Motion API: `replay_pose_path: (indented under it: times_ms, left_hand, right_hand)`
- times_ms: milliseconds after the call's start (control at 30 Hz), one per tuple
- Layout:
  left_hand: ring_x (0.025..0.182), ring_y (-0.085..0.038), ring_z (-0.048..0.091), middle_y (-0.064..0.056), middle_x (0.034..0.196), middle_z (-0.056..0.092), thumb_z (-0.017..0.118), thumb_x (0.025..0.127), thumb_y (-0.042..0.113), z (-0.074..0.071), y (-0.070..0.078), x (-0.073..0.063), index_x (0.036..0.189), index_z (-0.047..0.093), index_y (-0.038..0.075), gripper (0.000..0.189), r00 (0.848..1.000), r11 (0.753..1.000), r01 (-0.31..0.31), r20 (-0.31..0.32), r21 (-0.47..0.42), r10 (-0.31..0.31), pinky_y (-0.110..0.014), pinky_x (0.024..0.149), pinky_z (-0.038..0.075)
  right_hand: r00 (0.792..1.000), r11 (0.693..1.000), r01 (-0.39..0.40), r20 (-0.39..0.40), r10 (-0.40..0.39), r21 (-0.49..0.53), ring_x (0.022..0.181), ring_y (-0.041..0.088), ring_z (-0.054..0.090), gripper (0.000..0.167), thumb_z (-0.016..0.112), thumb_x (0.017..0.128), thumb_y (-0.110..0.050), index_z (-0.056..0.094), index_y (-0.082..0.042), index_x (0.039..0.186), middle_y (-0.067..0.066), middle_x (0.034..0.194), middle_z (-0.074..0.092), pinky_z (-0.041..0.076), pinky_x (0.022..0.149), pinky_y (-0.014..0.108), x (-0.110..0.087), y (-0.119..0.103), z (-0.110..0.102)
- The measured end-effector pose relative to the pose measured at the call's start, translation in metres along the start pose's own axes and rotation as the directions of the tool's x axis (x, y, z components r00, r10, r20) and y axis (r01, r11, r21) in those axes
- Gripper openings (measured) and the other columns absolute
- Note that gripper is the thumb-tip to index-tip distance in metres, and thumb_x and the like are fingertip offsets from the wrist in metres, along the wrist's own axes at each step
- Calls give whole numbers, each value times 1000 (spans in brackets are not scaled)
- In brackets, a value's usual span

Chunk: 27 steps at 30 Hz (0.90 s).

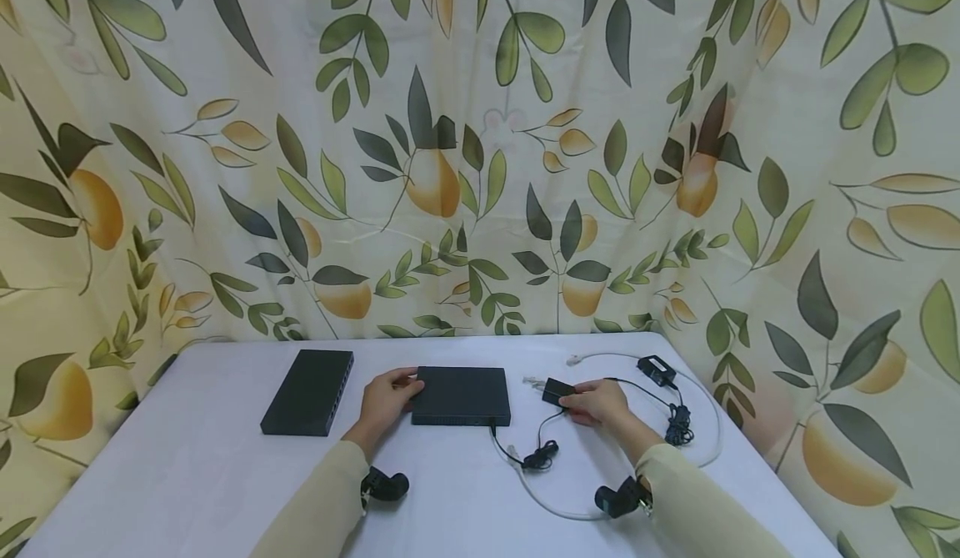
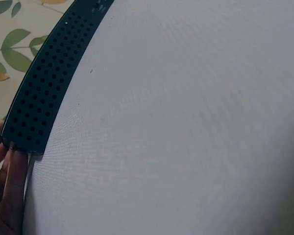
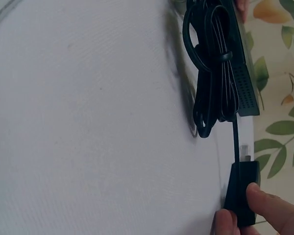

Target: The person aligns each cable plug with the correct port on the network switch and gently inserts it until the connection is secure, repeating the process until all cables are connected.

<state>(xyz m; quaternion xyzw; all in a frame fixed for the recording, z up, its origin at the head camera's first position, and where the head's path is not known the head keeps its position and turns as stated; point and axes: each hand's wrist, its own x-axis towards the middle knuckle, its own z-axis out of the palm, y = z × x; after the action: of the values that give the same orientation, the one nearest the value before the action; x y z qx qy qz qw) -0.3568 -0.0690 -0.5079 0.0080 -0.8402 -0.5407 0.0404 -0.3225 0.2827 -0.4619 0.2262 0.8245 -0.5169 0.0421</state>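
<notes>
My left hand (image 1: pixel 386 404) grips the left end of a flat black box (image 1: pixel 461 387), thumb on top; the left wrist view shows the box's perforated side (image 2: pixel 44 78) and the fingers at its corner. A thin black cord runs from the box's front edge through a tied coil (image 1: pixel 542 455) to a black power adapter (image 1: pixel 557 391). Thumb and fingers of my right hand (image 1: pixel 600 404) pinch this adapter just above the white table. Past the adapter's far end, a clear-tipped piece (image 3: pixel 244 152) shows in the right wrist view.
Another flat black box (image 1: pixel 307 393) lies at the left. To the right sit a second adapter (image 1: pixel 656 370) and its bundled cord (image 1: pixel 679 426). A white network cable (image 1: pixel 555 508) curves across the front, and white cable (image 1: pixel 718 424) also loops along the right side. A patterned curtain (image 1: pixel 480 166) hangs behind.
</notes>
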Motion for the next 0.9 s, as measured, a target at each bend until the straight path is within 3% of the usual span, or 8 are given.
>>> replay_pose_path:
  times_ms: [500,900]
  left_hand:
    - [84,-16,63,-8,106,68,73,89,20,0,1,0,124,68,9,36,1000,1000,-2,-11,13,2,-28,71,58]
    - [83,-14,65,-6,103,69,71,91,17,1,0,-3,125,67,9,36,999,999,-36,-11,5,36,-27,70,59]
  right_hand:
    - [1000,1000,7,-18,-7,3,70,15,68,52,78,81,-3,56,5,127,33,123,56,60,64,28,-1,-5,0]
    - [997,992,-23,80,13,128,79,16,66,56,74,87,-6,50,3,137,34,138,45,59,74,28,-4,-21,-8]
